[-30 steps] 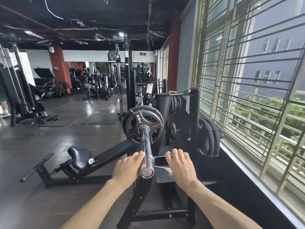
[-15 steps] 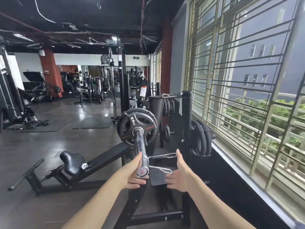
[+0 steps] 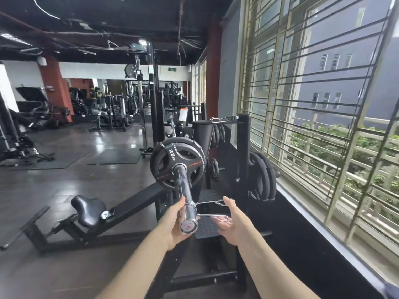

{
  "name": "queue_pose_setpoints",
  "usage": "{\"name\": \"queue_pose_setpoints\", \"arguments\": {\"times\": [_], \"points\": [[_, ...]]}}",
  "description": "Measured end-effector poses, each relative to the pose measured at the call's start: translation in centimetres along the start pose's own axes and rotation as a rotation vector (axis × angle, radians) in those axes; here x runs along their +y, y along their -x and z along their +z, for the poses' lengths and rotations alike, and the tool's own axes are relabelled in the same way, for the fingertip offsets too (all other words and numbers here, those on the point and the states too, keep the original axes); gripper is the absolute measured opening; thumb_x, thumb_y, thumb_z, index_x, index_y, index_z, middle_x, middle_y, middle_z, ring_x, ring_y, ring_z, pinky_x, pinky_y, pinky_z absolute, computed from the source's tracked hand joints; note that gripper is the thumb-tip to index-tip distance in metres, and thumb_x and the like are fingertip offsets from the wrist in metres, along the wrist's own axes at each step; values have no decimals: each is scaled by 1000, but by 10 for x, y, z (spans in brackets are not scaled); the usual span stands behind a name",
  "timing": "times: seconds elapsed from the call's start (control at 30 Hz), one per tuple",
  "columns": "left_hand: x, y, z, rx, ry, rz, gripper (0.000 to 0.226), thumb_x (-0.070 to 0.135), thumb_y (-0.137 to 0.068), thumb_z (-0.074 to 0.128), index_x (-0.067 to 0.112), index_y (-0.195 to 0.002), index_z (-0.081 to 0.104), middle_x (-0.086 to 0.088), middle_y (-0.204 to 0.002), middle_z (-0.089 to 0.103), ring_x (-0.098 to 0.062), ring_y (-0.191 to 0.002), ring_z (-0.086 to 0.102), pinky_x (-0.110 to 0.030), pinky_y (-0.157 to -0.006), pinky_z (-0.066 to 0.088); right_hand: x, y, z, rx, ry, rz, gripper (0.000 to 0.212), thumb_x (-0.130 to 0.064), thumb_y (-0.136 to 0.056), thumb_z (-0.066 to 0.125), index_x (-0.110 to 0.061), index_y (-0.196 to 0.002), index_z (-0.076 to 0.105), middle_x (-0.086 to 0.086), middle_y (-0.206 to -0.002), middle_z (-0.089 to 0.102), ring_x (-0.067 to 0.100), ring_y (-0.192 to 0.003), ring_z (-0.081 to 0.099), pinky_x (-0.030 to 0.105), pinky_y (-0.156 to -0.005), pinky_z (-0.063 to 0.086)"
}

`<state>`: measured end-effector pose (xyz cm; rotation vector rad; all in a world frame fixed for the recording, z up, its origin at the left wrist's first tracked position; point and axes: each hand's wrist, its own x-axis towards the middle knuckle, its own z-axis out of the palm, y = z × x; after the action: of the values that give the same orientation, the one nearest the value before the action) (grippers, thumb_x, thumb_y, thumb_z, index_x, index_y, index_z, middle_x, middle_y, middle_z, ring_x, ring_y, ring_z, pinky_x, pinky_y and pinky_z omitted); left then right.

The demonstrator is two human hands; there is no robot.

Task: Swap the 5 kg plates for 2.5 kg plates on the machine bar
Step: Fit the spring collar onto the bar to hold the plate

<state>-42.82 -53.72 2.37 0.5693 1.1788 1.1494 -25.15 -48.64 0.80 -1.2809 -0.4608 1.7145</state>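
A chrome machine bar points toward me, its end cap near my hands. A black 2.5 kg plate sits far up the sleeve. A chrome spring collar is on the bar's near end, its two handles sticking out to the right. My left hand cups the bar end from the left. My right hand holds the collar's handles, thumb over the upper one and fingers under the lower one.
Black plates hang on a storage rack by the barred window on the right. The machine's seat and frame lie low to the left. Other gym machines stand across the dark floor behind.
My hands turned from palms-down over the bar end to gripping from the sides. The right hand took the collar handles; the view shifted right and closer.
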Motion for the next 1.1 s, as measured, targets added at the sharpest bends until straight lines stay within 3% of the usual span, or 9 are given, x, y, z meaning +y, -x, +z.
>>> {"name": "queue_pose_setpoints", "arguments": {"times": [0.13,0.2,0.3,0.4,0.6,0.73,0.83,0.97,1.1], "points": [[4,-22,1,-27,102,41,46,48,-94,61,7,-114,69,-16,-91,70,-28,-79,67,-44,-89,55,-6,-14,13,74,32,-106,51,-51,-73,85,-13,-96,60,12,-103,70,26,-88,75,33,-76,54],[10,-31,-2,-35,72,19,52,52,-94,59,5,-116,68,-19,-99,70,-30,-79,67,-39,-72,58,-10,-22,19,89,49,-114,50,-54,-72,84,-16,-96,61,8,-100,70,20,-71,72,28,-61,48],[22,-49,-6,-31,74,-30,60,55,-93,59,2,-120,66,-21,-106,70,-33,-83,68,-37,-66,55,-17,-39,27,90,71,-113,44,-52,-74,83,-19,-94,63,8,-89,66,15,-52,62,24,-52,42],[38,-75,-6,-6,60,-32,64,57,-92,60,0,-118,67,-20,-100,72,-35,-90,69,-38,-66,55,-28,-65,40,84,99,-110,51,-56,-71,83,-15,-96,65,7,-81,65,14,-43,53,22,-45,38],[76,-154,-6,69,64,20,61,54,-94,59,-5,-110,69,-23,-86,72,-36,-79,68,-40,-73,57,-61,-138,81,35,143,-141,52,-53,-75,80,-12,-104,68,11,-85,74,26,-74,73,31,-69,51],[104,-203,-2,135,46,86,63,50,-98,53,-9,-83,71,-25,-75,70,-35,-73,66,-44,-82,55,-84,-184,103,11,156,-114,69,-58,-66,82,-10,-114,68,15,-99,72,16,-45,62,21,-34,37],[110,-219,-4,128,44,77,60,51,-95,56,-7,-90,70,-26,-82,72,-36,-78,67,-51,-94,51,-94,-197,106,-15,163,-113,65,-52,-79,78,-2,-118,66,16,-98,68,8,-24,47,14,-26,29],[112,-218,-7,132,29,25,58,54,-94,58,-4,-95,70,-23,-88,74,-34,-77,71,-40,-79,58,-93,-195,107,-45,166,-95,63,-52,-82,75,0,-116,67,15,-94,70,10,-37,57,19,-35,38],[112,-215,-5,158,57,31,55,54,-91,63,-1,-93,70,-22,-83,74,-32,-70,72,-37,-67,61,-94,-185,112,-57,176,-45,72,-61,-78,74,-7,-124,63,9,-98,70,21,-79,71,31,-73,50]]}}
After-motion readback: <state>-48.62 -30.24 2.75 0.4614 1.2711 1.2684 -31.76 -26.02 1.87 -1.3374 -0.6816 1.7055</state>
